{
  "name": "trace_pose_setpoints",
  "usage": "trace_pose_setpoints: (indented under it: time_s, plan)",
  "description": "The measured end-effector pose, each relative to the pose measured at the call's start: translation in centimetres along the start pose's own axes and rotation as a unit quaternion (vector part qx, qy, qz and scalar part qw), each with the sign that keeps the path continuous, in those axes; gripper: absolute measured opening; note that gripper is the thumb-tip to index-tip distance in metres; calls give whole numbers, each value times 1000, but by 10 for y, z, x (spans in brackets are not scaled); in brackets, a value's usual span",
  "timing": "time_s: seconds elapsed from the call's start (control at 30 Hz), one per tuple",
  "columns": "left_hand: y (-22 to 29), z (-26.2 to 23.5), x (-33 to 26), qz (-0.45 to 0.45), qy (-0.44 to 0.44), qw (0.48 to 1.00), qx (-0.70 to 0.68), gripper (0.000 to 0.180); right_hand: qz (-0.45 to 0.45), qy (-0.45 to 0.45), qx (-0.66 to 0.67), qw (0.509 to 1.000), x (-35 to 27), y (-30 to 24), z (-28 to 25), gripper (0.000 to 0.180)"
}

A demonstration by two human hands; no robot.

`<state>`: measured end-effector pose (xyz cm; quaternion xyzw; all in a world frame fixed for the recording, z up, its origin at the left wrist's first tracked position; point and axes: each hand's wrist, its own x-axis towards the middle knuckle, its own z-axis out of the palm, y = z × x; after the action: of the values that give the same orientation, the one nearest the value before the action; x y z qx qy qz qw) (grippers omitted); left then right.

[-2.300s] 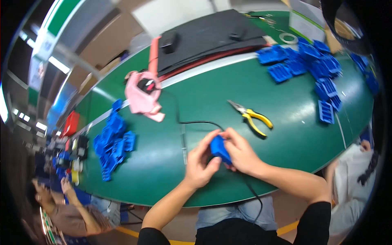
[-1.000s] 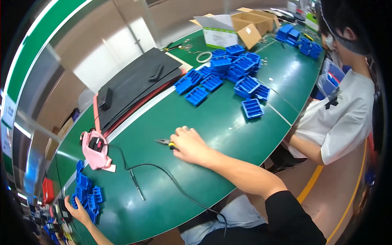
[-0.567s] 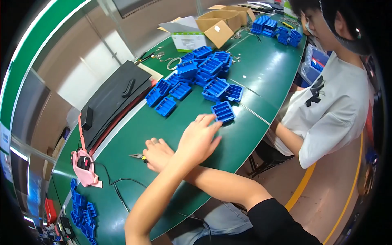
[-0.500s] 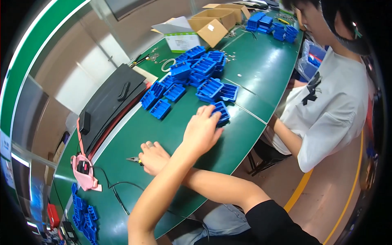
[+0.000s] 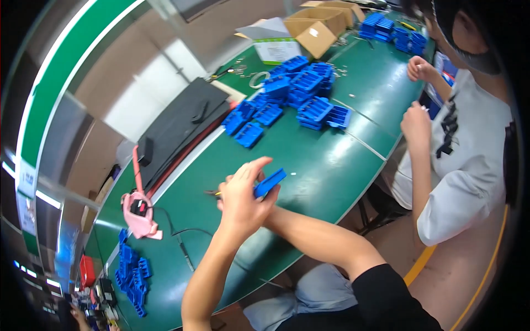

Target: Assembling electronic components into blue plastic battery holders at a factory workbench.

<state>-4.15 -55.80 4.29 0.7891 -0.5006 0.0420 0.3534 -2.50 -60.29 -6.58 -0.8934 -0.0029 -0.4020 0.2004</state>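
Two hands up close together over the green counter, near its front edge. Left hand in front, fingers curled round one end of a small blue plastic part, thumb up, so shut on it. Blue part sticking out to the right of that hand, tilted up a bit, lifted off the counter. Right hand mostly hidden behind the left one, only its arm easy to see, so cannot tell if open or closed, maybe touching the same part. Just behind the hands, lying on the counter, a small tool with a yellow handle, mostly covered. Farther back, well apart from the hands, a big heap of blue parts, some stacked, some lying flat. Behind the heap, open cardboard boxes. To the left, a pink tool with a black cord running across the counter. Down at the left end, another small pile of blue parts. On the right, another person in a white shirt, own hands up by the counter edge.
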Motion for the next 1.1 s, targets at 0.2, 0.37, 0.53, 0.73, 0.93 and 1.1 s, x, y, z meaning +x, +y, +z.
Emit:
trace_pose_setpoints:
  time_s: [0.2,0.37,0.53,0.73,0.93,1.1]
  plan:
    - [-50,-85,-93,-79,106,988,-81,37,59,-217,0,974,20,-6,-3,21]
    - [-102,-116,-151,-135,215,965,-67,35,169,-177,435,867,26,-30,-10,20]
    - [-130,-132,-175,-154,274,949,-24,36,226,-350,619,666,5,-66,-21,17]
    - [-139,-138,-187,-111,306,945,29,28,267,-411,685,539,-27,-76,-10,22]
    - [-129,-129,-180,-107,304,930,-178,26,332,-381,703,500,-22,-76,-8,30]
    - [-118,-116,-182,-115,231,851,-458,36,340,-337,753,452,-21,-75,-8,40]
